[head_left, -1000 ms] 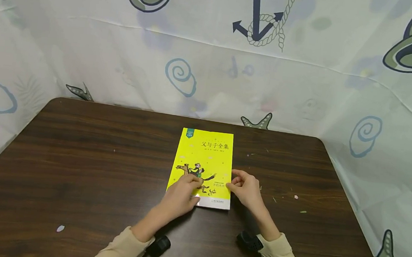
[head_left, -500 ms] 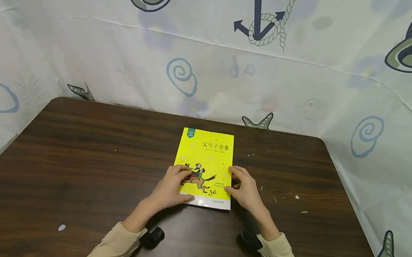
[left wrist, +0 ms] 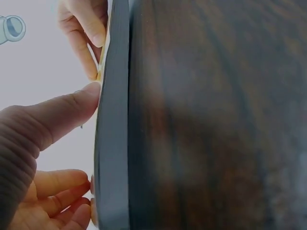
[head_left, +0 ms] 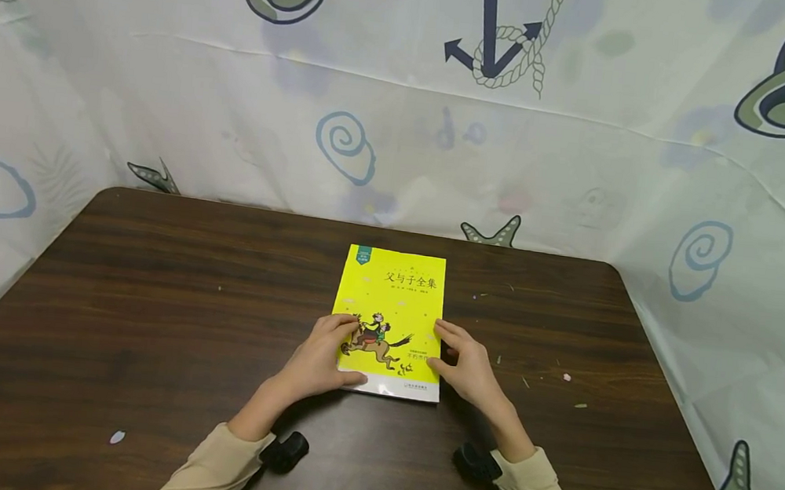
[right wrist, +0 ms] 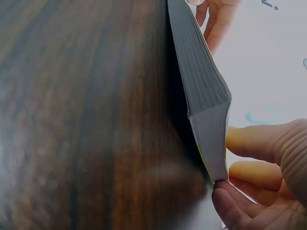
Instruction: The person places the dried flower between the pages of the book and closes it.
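A yellow paperback book (head_left: 395,293) with a horse-and-riders drawing lies face up on the dark wooden table in the head view. The left hand (head_left: 316,354) holds its lower left part, thumb on the white bottom strip and fingertips at the left edge. On the opposite side the right hand (head_left: 469,364) grips the right edge, with thumb and forefinger apart along it. In the left wrist view the left thumb (left wrist: 72,108) touches the cover near the book's bottom edge (left wrist: 112,134). The right wrist view shows the page block (right wrist: 211,139) with right fingers (right wrist: 237,203) bent at its side.
The brown wooden table (head_left: 144,316) reaches to a patterned white cloth (head_left: 402,143) behind it. A small white scrap (head_left: 117,437) lies at the left front, and several tiny bits are scattered right of the book. Black bands sit on both wrists.
The left hand has shifted left from over the cover drawing to the book's left edge, uncovering the horse. The right fingers have spread slightly along the right edge. The book stays nearly in place.
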The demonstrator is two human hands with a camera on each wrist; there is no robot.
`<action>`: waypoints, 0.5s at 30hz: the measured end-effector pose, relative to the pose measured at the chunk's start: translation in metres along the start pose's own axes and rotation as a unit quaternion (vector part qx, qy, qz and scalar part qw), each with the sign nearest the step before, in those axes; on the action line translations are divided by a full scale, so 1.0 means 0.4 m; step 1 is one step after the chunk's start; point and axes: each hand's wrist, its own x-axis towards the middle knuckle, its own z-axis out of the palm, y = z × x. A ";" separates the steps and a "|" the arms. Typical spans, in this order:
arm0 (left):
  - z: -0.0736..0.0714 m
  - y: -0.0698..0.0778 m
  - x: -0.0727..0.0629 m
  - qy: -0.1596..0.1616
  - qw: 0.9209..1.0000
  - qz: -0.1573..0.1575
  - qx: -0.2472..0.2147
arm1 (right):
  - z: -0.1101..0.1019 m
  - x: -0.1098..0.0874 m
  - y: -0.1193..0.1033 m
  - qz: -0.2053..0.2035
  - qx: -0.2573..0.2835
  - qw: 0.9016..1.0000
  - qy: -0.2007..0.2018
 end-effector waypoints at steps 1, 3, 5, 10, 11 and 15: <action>-0.001 0.000 0.000 -0.001 1.000 -0.001 0.002 | 0.000 0.000 0.001 -0.002 0.001 1.000 0.000; -0.002 0.001 0.001 -0.004 1.000 -0.001 0.004 | 0.001 -0.001 0.003 -0.004 0.001 1.000 0.000; -0.004 0.002 0.001 -0.005 1.000 0.000 0.005 | 0.001 -0.002 0.004 -0.006 0.004 1.000 -0.001; -0.004 0.004 0.002 -0.008 1.000 0.000 0.005 | -0.001 -0.004 0.005 -0.005 0.009 1.000 -0.001; -0.004 0.004 0.002 -0.009 1.000 0.000 0.005 | -0.002 -0.004 0.005 -0.004 0.009 1.000 -0.002; -0.012 0.000 0.005 -0.017 1.000 0.006 0.001 | -0.002 -0.004 0.000 -0.001 0.011 1.000 -0.004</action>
